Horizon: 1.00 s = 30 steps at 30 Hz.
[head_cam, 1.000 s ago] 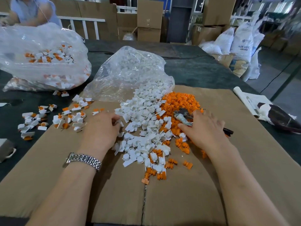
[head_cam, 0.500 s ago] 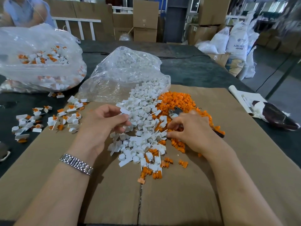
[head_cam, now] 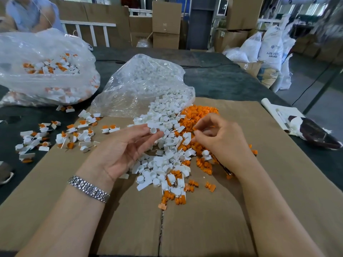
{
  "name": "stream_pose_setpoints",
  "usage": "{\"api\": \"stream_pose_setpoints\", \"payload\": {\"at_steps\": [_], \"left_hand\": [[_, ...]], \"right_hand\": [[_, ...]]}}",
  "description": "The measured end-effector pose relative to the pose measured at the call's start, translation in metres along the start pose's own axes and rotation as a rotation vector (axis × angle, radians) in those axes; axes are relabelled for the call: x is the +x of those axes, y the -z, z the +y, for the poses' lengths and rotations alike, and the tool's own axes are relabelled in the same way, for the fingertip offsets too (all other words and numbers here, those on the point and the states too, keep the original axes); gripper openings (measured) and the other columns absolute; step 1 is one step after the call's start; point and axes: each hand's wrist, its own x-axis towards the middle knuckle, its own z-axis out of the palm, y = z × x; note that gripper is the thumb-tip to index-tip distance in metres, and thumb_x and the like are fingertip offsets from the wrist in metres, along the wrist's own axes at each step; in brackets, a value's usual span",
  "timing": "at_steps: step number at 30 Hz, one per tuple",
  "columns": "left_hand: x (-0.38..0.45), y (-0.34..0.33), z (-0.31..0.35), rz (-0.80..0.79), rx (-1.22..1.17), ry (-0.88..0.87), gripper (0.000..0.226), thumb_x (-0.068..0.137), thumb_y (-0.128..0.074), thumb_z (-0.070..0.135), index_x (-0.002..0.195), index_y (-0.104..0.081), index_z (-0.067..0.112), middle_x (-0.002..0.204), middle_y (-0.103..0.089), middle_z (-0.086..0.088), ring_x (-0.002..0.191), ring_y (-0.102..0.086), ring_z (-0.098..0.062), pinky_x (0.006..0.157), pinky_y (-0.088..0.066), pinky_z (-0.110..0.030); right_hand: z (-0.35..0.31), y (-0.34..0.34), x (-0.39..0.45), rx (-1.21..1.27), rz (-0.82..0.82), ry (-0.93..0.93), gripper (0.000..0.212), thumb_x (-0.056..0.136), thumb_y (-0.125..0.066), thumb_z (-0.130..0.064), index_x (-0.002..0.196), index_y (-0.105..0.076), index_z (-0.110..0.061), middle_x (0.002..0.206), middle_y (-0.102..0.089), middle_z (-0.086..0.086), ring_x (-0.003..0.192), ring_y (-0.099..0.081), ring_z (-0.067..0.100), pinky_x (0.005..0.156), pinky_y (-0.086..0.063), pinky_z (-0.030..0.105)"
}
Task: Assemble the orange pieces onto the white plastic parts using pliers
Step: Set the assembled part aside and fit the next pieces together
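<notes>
**One white part and one orange piece brought together above the heap**

While both hands hover over the middle of the cardboard sheet (head_cam: 278, 182), the layout around them reads as a workstation ordered for flow. That sheet covers the near part of the dark table (head_cam: 213, 80), probably to keep small parts from scattering. At far left a clear bag (head_cam: 37, 52) holds white parts already fitted with orange, so it likely serves as the finished bin. A second clear bag (head_cam: 141, 80) at centre spills white plastic parts (head_cam: 163, 158) toward the person, within easy reach. Just right of them lies the orange heap (head_cam: 200, 112), the two supplies touching so either hand can pick quickly. Finished pieces (head_cam: 70, 134) lie scattered at left, apparently awaiting bagging.

The left hand (head_cam: 120, 151), palm up, pinches a single white part (head_cam: 153, 130) between thumb and fingertips, its round socket facing up, presumably to receive the insert. The right hand (head_cam: 220, 140) curls its fingers and pinches a small orange piece (head_cam: 194, 128), barely visible at the fingertips.

Pliers are hard to make out: only a dark sliver (head_cam: 225, 169) shows under the right wrist, and I cannot tell what it is. A person at far left is cut off by the frame.
</notes>
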Motion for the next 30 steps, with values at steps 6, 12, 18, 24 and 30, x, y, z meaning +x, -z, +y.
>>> {"api": "stream_pose_setpoints", "payload": {"at_steps": [6,12,18,24,30], "left_hand": [[-0.006,-0.011,-0.004,-0.104,-0.051,0.030,0.026,0.081,-0.067,-0.015,0.107,-0.070,-0.013,0.120,-0.069,-0.034,0.110,-0.072,-0.040,0.070,-0.063,-0.028],[-0.007,-0.015,-0.011,-0.169,0.098,-0.028,0.035,0.078,-0.070,-0.011,0.112,-0.070,-0.010,0.120,-0.070,-0.030,0.110,-0.073,-0.036,0.077,-0.062,-0.026],[-0.010,-0.022,-0.016,-0.155,0.350,-0.191,0.031,0.069,-0.081,0.007,0.100,-0.082,0.012,0.108,-0.077,-0.020,0.103,-0.076,-0.031,0.075,-0.060,-0.024],[-0.016,-0.025,-0.018,-0.124,0.600,-0.358,0.033,0.067,-0.086,0.029,0.100,-0.082,0.026,0.105,-0.080,-0.004,0.098,-0.077,-0.021,0.081,-0.059,-0.021],[-0.018,-0.028,-0.026,-0.054,0.715,-0.525,0.021,0.081,-0.081,0.021,0.100,-0.081,0.032,0.098,-0.081,0.004,0.093,-0.077,-0.014,0.081,-0.059,-0.019]], "right_hand": [[-0.009,-0.005,-0.002,0.302,-0.096,0.027,0.023,0.095,-0.070,-0.014,0.115,-0.071,-0.024,0.097,-0.072,-0.001,0.087,-0.074,0.008,0.078,-0.054,0.014],[-0.010,-0.007,-0.002,0.431,-0.099,0.036,0.015,0.079,-0.084,-0.022,0.094,-0.078,-0.019,0.093,-0.077,-0.002,0.090,-0.072,0.011,0.081,-0.055,0.017],[-0.011,-0.011,-0.003,0.500,-0.124,0.038,0.010,0.088,-0.076,-0.015,0.098,-0.079,-0.014,0.087,-0.077,0.004,0.081,-0.074,0.016,0.074,-0.057,0.021],[-0.015,-0.019,-0.008,0.369,-0.130,0.103,0.007,0.091,-0.074,-0.012,0.098,-0.075,-0.011,0.084,-0.075,0.003,0.076,-0.071,0.012,0.072,-0.057,0.022],[-0.018,-0.035,-0.011,0.291,-0.036,0.113,0.004,0.093,-0.072,-0.012,0.091,-0.070,-0.015,0.079,-0.070,0.000,0.073,-0.068,0.014,0.065,-0.056,0.025]]}}
